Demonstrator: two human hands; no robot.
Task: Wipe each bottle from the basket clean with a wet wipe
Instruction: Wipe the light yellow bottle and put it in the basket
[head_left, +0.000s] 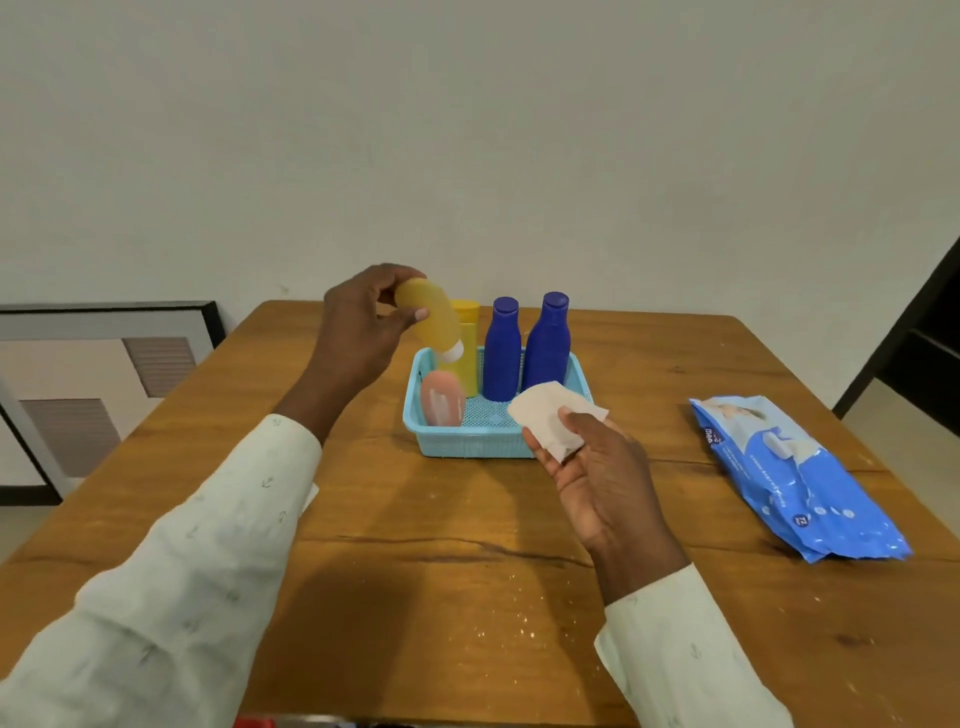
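We see a worn wooden table (467, 561) against a plain pale wall (467, 130). At centre frame our left hand (358, 322) grips a yellow bottle (431, 319), tilted cap-down above the basket (470, 441). Our right hand (592, 467) pinches a wipe (550, 413). A wipes pack (795, 478) lies at the right

Both arms wore long, loose, pale cream sleeves (208, 545) with faint small grey printed marks, cuffs ending at the wrists.
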